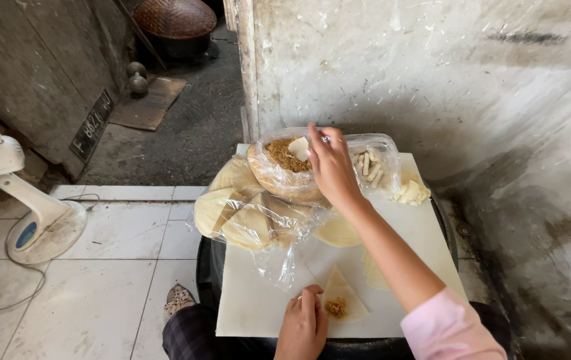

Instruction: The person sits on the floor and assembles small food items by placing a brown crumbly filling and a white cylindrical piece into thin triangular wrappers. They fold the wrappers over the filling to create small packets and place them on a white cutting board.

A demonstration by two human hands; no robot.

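2 hands work pastry wrappers on a white board.

At the frame's bottom centre, the left hand [302,327] presses flat, fingers together, on a triangular wrapper [342,297] holding 1 dab of brown filling [336,307]. The right hand [331,167], upper centre, pinches a pale scoop [299,148] over the bowl of brown filling [284,167]. Bagged wrappers [245,213] lie left of it on the white board [259,310].

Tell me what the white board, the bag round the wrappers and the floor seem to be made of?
White board: likely smooth plastic; flat, matte.
Bag: thin clear plastic film; crinkled, glinting.
Floor: glazed ceramic tile, probably; pale squares with grout lines.
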